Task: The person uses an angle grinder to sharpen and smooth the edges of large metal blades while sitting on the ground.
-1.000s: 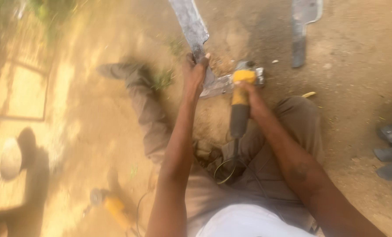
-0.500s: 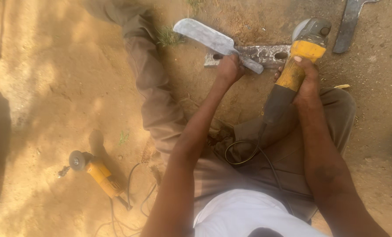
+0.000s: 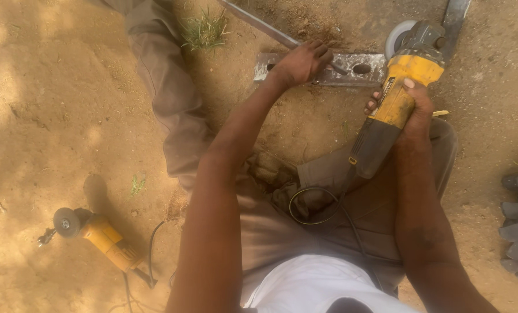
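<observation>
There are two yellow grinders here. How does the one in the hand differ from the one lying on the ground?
The held grinder is gripped in the right hand, raised, its disc near the metal bar. The spare grinder lies untouched on the dirt at the person's left. The held one looks larger, being nearer the camera. Both have yellow bodies, round discs and black cords.
</observation>
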